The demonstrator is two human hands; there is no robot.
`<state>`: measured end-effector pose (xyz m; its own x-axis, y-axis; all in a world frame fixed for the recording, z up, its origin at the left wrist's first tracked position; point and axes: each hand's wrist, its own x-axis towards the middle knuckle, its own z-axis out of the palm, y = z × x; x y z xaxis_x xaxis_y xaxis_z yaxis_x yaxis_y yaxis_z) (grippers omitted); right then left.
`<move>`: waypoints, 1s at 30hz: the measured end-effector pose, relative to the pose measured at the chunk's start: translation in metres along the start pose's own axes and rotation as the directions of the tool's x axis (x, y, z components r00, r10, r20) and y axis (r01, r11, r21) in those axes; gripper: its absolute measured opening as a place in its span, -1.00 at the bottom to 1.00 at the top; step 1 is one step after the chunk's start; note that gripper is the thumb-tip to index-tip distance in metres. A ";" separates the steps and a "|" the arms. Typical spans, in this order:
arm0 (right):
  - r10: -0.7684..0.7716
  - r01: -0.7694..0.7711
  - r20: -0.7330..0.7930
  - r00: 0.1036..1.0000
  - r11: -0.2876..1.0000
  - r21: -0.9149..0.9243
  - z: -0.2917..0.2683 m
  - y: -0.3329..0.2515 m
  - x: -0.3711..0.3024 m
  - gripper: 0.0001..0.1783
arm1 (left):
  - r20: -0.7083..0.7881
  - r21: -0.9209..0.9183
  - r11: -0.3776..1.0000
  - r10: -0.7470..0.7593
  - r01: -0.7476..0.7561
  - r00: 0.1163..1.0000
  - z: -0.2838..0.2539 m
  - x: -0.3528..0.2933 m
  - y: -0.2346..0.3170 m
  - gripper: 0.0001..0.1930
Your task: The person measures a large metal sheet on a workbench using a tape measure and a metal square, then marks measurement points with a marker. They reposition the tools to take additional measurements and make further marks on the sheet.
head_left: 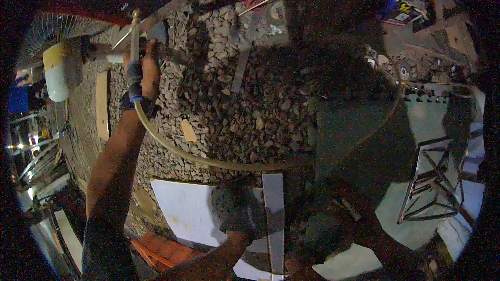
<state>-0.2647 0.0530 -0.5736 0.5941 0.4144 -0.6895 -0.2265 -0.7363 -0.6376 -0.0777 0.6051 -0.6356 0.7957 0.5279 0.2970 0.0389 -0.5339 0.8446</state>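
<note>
My left hand [150,75], on an outstretched arm with a dark band at the wrist, is closed around a tool at the upper left. Its grip is mostly hidden by the fingers. A straight tube with a brass-coloured tip [135,36] stands along the hand, joined by a dark coupling to a pale hose [208,161]. The hose curves down, then right into shadow. A yellow-and-white rounded container [56,73] sits left of the hand; whether it belongs to the tool is unclear. My right hand [336,184] lies in deep shadow near the hose, its fingers not readable.
Gravel [260,119] covers the middle ground. My foot in a perforated dark clog [232,208] rests on a white board [185,208]. An orange slatted piece [161,250] lies nearby. A metal frame [429,182] stands right; a wire fan guard [47,34] is upper left.
</note>
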 end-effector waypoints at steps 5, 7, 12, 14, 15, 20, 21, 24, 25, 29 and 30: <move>0.100 -0.110 0.076 0.992 0.983 0.144 0.001 0.008 -0.009 -0.51 | 0.159 -0.182 0.980 0.115 -0.085 0.981 -0.013 0.004 -0.004 -0.63; 0.071 -0.077 0.051 0.996 0.990 0.120 0.005 0.013 -0.012 -0.52 | 0.146 -0.157 0.987 0.056 -0.033 0.988 -0.026 0.017 -0.020 -0.64; -0.060 0.058 -0.029 0.998 0.996 -0.071 0.013 0.023 -0.013 -0.54 | 0.180 0.131 0.989 0.051 -0.075 0.982 -0.049 0.056 -0.064 -0.60; -0.063 0.061 -0.033 0.997 0.996 -0.058 0.014 0.024 -0.011 -0.54 | 0.340 -0.226 0.968 0.183 -0.109 0.922 -0.053 0.055 -0.067 -0.58; -0.054 0.053 -0.033 0.998 0.998 -0.032 0.013 0.023 -0.011 -0.54 | 0.280 -0.267 0.963 0.045 0.033 0.959 -0.053 0.052 -0.063 -0.61; -0.041 0.042 -0.033 0.999 0.998 0.039 0.010 0.017 -0.002 -0.54 | 0.157 -0.236 0.972 0.017 0.021 0.987 -0.036 0.030 -0.023 -0.59; -0.042 0.043 -0.032 0.999 0.998 0.043 0.008 0.016 0.002 -0.54 | 0.164 -0.226 0.974 0.012 0.026 0.986 -0.033 0.029 -0.015 -0.58; -0.054 0.055 -0.021 0.998 0.997 0.049 0.005 0.014 0.008 -0.54 | 0.124 -0.171 0.981 -0.069 0.090 0.990 -0.028 0.021 -0.002 -0.56; -0.058 0.060 -0.023 0.998 0.997 0.051 0.003 0.013 0.010 -0.54 | 0.121 -0.126 0.989 -0.065 0.080 0.991 -0.028 0.020 -0.001 -0.56; -0.075 0.076 -0.029 0.997 0.996 0.048 -0.004 0.011 0.020 -0.54 | 0.161 -0.094 0.995 -0.010 0.025 0.987 -0.030 0.025 -0.007 -0.51; -0.079 0.081 -0.031 0.996 0.995 0.051 -0.005 0.010 0.022 -0.54 | 0.177 -0.126 0.992 0.015 0.007 0.984 -0.031 0.026 -0.011 -0.48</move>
<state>-0.2499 0.0519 -0.5931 0.6339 0.4543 -0.6259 -0.2174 -0.6720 -0.7079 -0.0764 0.6452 -0.6231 0.8908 0.3941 0.2260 -0.0313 -0.4429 0.8960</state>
